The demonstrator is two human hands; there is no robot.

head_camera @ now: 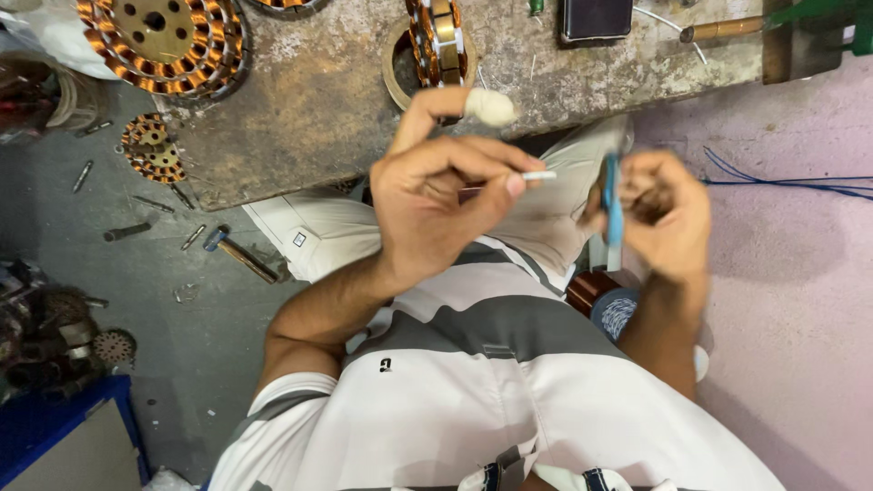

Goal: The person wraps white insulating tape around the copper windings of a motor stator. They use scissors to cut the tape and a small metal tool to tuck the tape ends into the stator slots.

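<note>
Sleeve (538, 175), a thin white tube, sits pinched between thumb and fingers of the left hand (436, 205), above the lap. The right hand (668, 214) grips a blue tool (613, 211). Judging by this, a trimming step is in hand; next, tool and tube must meet squarely. Stators (164, 41) lie on the bench (336, 100).

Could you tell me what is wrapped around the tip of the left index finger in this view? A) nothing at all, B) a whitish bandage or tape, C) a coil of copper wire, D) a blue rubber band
B: the left hand is raised in front of the workbench, and its extended index finger ends in a whitish bandage covering the tip, while the right hand holds a blue tool.
</note>
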